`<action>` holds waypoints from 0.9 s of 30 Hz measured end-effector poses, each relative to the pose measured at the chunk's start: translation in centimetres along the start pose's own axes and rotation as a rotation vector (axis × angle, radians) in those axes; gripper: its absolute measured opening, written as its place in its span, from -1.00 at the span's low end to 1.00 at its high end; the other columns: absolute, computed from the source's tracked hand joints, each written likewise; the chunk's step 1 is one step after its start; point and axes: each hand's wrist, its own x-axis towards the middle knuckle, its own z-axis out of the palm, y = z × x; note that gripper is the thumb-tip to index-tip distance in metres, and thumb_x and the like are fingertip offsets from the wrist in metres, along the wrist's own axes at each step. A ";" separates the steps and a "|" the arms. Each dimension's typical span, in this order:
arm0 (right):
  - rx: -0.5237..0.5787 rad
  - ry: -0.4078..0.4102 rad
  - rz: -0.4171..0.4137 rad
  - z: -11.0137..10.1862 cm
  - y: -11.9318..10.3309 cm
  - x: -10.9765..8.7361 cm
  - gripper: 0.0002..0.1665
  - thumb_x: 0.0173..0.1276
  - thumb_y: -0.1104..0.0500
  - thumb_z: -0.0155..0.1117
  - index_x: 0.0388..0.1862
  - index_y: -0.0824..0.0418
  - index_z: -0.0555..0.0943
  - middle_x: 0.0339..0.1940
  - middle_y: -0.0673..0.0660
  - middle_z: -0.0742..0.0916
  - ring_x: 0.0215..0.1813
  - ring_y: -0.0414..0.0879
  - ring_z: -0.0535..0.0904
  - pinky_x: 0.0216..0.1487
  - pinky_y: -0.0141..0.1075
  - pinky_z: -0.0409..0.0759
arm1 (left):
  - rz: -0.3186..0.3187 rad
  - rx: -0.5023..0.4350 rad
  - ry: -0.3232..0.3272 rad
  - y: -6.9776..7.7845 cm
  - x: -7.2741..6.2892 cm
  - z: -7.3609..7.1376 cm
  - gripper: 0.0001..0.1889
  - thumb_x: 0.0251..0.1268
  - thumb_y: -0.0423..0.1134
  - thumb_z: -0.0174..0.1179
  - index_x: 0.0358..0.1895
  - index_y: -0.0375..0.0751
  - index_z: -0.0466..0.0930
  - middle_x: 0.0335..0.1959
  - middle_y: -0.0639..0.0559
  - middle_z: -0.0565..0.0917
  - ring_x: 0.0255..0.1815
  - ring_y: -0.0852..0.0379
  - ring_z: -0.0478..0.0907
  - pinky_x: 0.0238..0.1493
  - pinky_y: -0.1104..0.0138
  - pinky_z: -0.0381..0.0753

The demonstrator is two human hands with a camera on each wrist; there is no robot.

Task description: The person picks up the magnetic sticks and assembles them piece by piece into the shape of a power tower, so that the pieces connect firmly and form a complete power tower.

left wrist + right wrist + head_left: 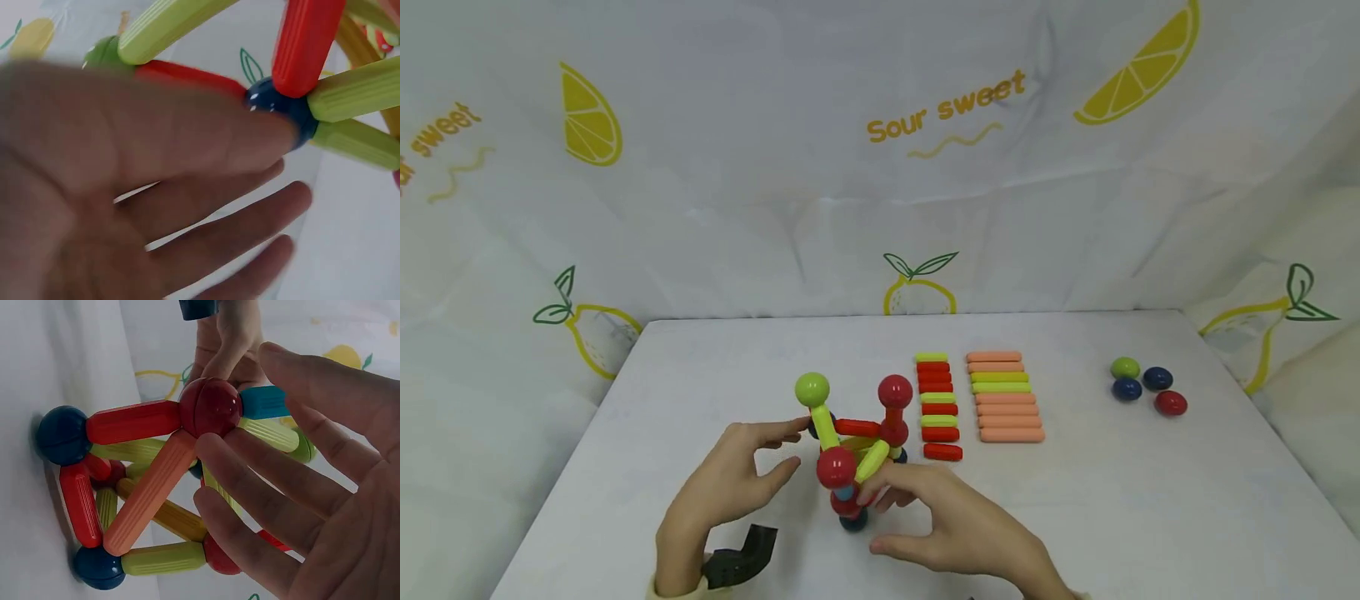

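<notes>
Ball-and-rod frame (pixel 871 461) stands at the near middle of the worktop (pixel 1150 500), and both hands are right on it! Left hand (pixel 737 471) has its fingers stretched out, forefinger seemingly touching a dark blue ball (pixel 275 97) on the left side; right hand (pixel 951 521), fingers loosely spread, rests fingertips at the near red ball (pixel 209 406). Neither grips anything. It looks like steadying work, so light, even pressure from both sides seems best: lean too hard on one joint and a rod could well slip off its ball. Now over to the right wrist view, which gives us a salmon rod (pixel 153 490) slanting down to a blue base ball (pixel 100 567), a stretch that the right hand masks in the head view. Left wrist picks out the rods crowding into that blue joint, a tangle from above. But only the head view has the spare rods (pixel 1006 399), ranked in two columns to the right, and the loose balls (pixel 1171 403) farther right.
</notes>
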 end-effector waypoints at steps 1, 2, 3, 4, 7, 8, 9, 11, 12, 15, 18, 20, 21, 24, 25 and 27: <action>0.005 -0.021 -0.003 0.1 0.0 0.0 -0.62 0.29 0.00 0.51 0.05 -0.06 0.63 -0.02 -0.07 0.76 -0.01 -0.39 0.64 0.10 -0.37 0.70 | 0.017 -0.014 -0.050 -0.1 -0.1 0.0 -0.41 0.21 -0.31 0.39 0.36 -0.16 0.56 0.23 -0.08 0.71 0.16 -0.08 0.70 0.10 0.00 0.72; 0.006 -0.040 -0.010 0.2 -0.1 0.1 -0.63 0.30 0.00 0.50 0.05 -0.06 0.64 -0.01 -0.09 0.76 -0.01 -0.40 0.63 0.11 -0.36 0.69 | 0.023 -0.035 -0.100 -0.1 -0.2 0.0 -0.30 0.18 -0.25 0.42 0.44 -0.14 0.46 0.34 -0.09 0.63 0.24 -0.12 0.65 0.13 -0.03 0.70; 0.006 -0.058 -0.020 0.3 -0.1 0.1 -0.64 0.31 0.00 0.49 0.06 -0.07 0.65 0.00 -0.11 0.75 0.01 -0.40 0.63 0.12 -0.35 0.69 | 0.027 -0.059 -0.148 -0.1 -0.3 0.1 -0.19 0.15 -0.18 0.45 0.52 -0.12 0.36 0.43 -0.09 0.54 0.29 -0.14 0.61 0.15 -0.06 0.68; 0.007 -0.079 -0.028 0.4 -0.1 0.2 -0.64 0.32 0.01 0.48 0.08 -0.07 0.65 0.02 -0.11 0.75 0.03 -0.38 0.62 0.13 -0.34 0.69 | 0.028 -0.087 -0.187 -0.1 -0.4 0.2 -0.09 0.12 -0.11 0.48 0.57 -0.09 0.26 0.51 -0.09 0.45 0.36 -0.16 0.55 0.16 -0.08 0.67; -0.030 -0.130 -0.042 0.7 -0.3 0.2 -0.61 0.35 -0.01 0.45 0.14 -0.13 0.65 0.17 -0.12 0.72 0.15 -0.34 0.59 0.14 -0.38 0.67 | 0.045 -0.173 -0.241 0.1 0.0 0.8 0.12 0.02 0.06 0.55 0.65 0.02 0.06 0.60 0.03 0.31 0.51 -0.10 0.40 0.27 -0.13 0.60; -0.039 -0.142 -0.046 0.7 -0.4 0.1 -0.61 0.36 -0.02 0.44 0.15 -0.12 0.65 0.21 -0.10 0.71 0.18 -0.33 0.59 0.14 -0.39 0.67 | 0.063 -0.189 -0.239 0.1 0.2 1.1 0.15 0.00 0.08 0.57 0.65 0.05 0.04 0.59 0.07 0.32 0.52 -0.07 0.39 0.30 -0.13 0.58; -0.035 -0.147 -0.043 0.6 -0.5 0.0 -0.63 0.36 -0.01 0.44 0.13 -0.11 0.66 0.20 -0.09 0.72 0.16 -0.34 0.60 0.11 -0.40 0.68 | 0.088 -0.202 -0.230 0.2 0.4 1.4 0.15 0.00 0.08 0.57 0.65 0.07 0.04 0.57 0.10 0.36 0.51 -0.04 0.41 0.33 -0.14 0.56; -0.029 -0.129 -0.033 0.1 -0.7 -0.5 -0.71 0.35 -0.03 0.44 0.03 -0.06 0.71 0.06 -0.08 0.78 0.04 -0.38 0.63 0.00 -0.43 0.69 | 0.128 -0.213 -0.205 0.2 1.0 1.9 0.12 0.01 0.06 0.58 0.64 0.10 0.07 0.50 0.16 0.44 0.49 0.04 0.44 0.36 -0.12 0.52; -0.028 -0.100 -0.026 -0.3 -0.7 -0.8 -0.75 0.34 -0.04 0.46 -0.05 -0.04 0.74 -0.06 -0.08 0.81 -0.06 -0.40 0.64 -0.08 -0.44 0.70 | 0.145 -0.211 -0.194 0.2 1.2 2.1 0.10 0.02 0.04 0.58 0.63 0.09 0.09 0.46 0.16 0.48 0.46 0.05 0.47 0.37 -0.11 0.52; -0.064 0.071 0.021 -1.9 -0.5 -1.9 -0.77 0.24 -0.09 0.53 -0.37 0.01 0.73 -0.51 -0.10 0.72 -0.42 -0.41 0.55 -0.37 -0.45 0.62 | 0.165 -0.207 -0.180 0.0 1.6 2.5 0.03 0.08 -0.03 0.56 0.61 0.04 0.15 0.40 0.14 0.53 0.39 0.10 0.54 0.33 -0.05 0.57; -0.190 0.272 0.100 -3.1 0.0 -2.5 -0.69 0.15 -0.14 0.58 -0.42 0.00 0.67 -0.56 -0.15 0.64 -0.47 -0.35 0.50 -0.44 -0.44 0.55 | 0.167 -0.224 -0.188 -0.2 1.8 2.6 0.00 0.09 -0.10 0.55 0.60 0.04 0.17 0.41 0.14 0.53 0.38 0.10 0.53 0.33 -0.04 0.59; -0.254 0.362 0.127 -3.2 0.4 -2.4 -0.67 0.13 -0.13 0.59 -0.29 0.00 0.70 -0.43 -0.14 0.70 -0.38 -0.30 0.54 -0.38 -0.42 0.59 | 0.179 -0.238 -0.193 -0.2 1.8 2.8 0.00 0.10 -0.14 0.53 0.61 0.04 0.15 0.42 0.14 0.52 0.39 0.08 0.51 0.34 -0.04 0.57; -0.270 0.390 0.122 -3.1 0.6 -2.2 -0.65 0.14 -0.12 0.59 -0.21 0.00 0.71 -0.36 -0.14 0.73 -0.33 -0.27 0.56 -0.34 -0.40 0.62 | 0.192 -0.246 -0.195 -0.3 1.9 2.9 0.00 0.11 -0.18 0.52 0.61 0.04 0.14 0.42 0.12 0.52 0.38 0.07 0.51 0.35 -0.04 0.57; -0.277 0.429 0.063 -2.5 1.1 -1.5 -0.61 0.18 -0.05 0.58 -0.03 -0.02 0.73 -0.19 -0.14 0.79 -0.19 -0.21 0.61 -0.26 -0.35 0.67 | 0.222 -0.278 -0.202 -0.3 2.1 3.2 0.01 0.11 -0.25 0.50 0.62 0.06 0.11 0.38 0.08 0.55 0.35 0.03 0.53 0.36 0.03 0.58; -0.280 0.429 0.038 -2.3 1.2 -1.3 -0.64 0.20 -0.04 0.57 -0.03 -0.04 0.74 -0.18 -0.15 0.79 -0.17 -0.22 0.61 -0.25 -0.35 0.67 | 0.230 -0.286 -0.202 -0.3 2.2 3.3 0.01 0.11 -0.26 0.50 0.63 0.06 0.10 0.37 0.06 0.57 0.34 0.02 0.54 0.36 0.05 0.58; -0.283 0.426 0.003 -1.9 1.4 -0.9 -0.72 0.23 -0.01 0.55 -0.08 -0.06 0.75 -0.20 -0.18 0.79 -0.16 -0.25 0.62 -0.24 -0.35 0.68 | 0.242 -0.303 -0.204 -0.3 2.4 3.5 -0.02 0.12 -0.27 0.48 0.61 0.07 0.13 0.33 0.01 0.59 0.30 0.00 0.56 0.33 0.10 0.60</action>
